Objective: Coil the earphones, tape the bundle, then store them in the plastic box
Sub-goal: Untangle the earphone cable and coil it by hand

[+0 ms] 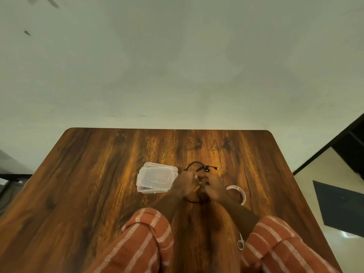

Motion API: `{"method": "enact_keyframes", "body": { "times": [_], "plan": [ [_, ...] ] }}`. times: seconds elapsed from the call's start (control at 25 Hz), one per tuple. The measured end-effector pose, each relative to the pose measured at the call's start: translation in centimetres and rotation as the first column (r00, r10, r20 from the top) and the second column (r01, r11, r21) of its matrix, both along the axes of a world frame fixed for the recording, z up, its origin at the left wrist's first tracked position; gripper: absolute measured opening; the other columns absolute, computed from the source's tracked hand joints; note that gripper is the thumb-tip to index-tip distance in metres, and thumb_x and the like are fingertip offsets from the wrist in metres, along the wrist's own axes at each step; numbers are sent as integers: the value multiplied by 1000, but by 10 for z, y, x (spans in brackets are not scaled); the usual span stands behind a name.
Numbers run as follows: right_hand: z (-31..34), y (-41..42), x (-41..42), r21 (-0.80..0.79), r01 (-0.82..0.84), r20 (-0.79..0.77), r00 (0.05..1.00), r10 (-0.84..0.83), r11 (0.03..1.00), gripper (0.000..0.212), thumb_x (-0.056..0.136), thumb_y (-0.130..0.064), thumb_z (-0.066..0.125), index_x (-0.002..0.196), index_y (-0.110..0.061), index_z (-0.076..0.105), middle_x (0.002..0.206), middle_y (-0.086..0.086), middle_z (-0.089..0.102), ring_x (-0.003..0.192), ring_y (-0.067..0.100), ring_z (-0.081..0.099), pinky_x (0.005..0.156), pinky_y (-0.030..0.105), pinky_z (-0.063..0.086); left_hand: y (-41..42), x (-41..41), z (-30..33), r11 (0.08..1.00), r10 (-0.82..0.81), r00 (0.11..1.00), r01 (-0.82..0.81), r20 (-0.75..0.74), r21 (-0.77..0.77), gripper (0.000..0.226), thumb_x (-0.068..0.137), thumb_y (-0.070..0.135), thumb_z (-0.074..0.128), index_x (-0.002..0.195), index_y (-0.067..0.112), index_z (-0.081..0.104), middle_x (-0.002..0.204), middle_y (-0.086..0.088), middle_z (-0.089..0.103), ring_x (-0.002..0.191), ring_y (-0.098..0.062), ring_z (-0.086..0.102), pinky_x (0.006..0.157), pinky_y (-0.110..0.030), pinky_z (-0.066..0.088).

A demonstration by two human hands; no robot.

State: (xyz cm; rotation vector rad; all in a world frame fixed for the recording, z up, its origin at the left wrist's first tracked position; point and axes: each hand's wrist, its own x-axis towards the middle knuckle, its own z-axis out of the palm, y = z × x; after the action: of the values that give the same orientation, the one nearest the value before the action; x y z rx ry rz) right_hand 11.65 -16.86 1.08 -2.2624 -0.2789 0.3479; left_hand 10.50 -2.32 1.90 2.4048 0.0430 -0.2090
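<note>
Both hands (199, 189) grip the earphones (202, 168); no writing legible.

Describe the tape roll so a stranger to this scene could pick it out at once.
Start at the wooden table and find the two hands working together near its middle. Just beside the right hand, on its outer side, lies the tape roll. It is a pale open ring, unlike the rectangular clear plastic box by the left hand or the small metal scissors nearer the person.
</note>
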Motion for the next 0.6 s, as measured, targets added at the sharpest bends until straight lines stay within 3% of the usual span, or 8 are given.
{"method": "enact_keyframes", "body": {
  "times": [0.12,0.2,0.28,0.44,0.6],
  "plan": [
    [57,1,21,128,72,-18,997,-71,989,27,95,-20,58,70,-9,63,60,-1,55,54,8,49,55,14,39,15,26,52,991,-32,999,35,27,-132,24,96,17,51,90,-1,65,77,-7,63,69,-20,58,65,-33,43],
    [99,5,39,365,134,-181,981,-71,921,31,98,-20,54,72,-7,62,58,1,56,51,9,50,59,21,43,23,47,95,973,-12,998,25,60,-228,21,95,17,55,87,1,66,66,3,56,57,-10,52,57,-28,41],
    [139,9,58,517,144,-267,964,-1,844,31,99,-26,51,76,-10,62,49,-4,47,41,9,42,50,27,38,29,63,145,932,41,994,-1,101,-364,15,94,16,58,83,8,66,63,2,57,52,-10,51,54,-25,45],
    [230,1,96,583,83,-78,996,-46,808,28,97,-26,52,74,-12,61,47,-9,29,39,7,22,38,17,25,51,68,240,891,16,986,62,167,-450,27,90,24,65,96,-3,69,63,1,51,49,-7,47,59,-26,50],
    [315,-23,122,829,188,-128,981,-148,526,26,98,-23,48,73,-19,52,44,-11,30,35,6,21,35,16,24,98,54,293,893,25,983,60,181,-446,28,91,23,64,95,-4,70,54,6,46,48,-10,43,58,-26,43]
  ]
}}
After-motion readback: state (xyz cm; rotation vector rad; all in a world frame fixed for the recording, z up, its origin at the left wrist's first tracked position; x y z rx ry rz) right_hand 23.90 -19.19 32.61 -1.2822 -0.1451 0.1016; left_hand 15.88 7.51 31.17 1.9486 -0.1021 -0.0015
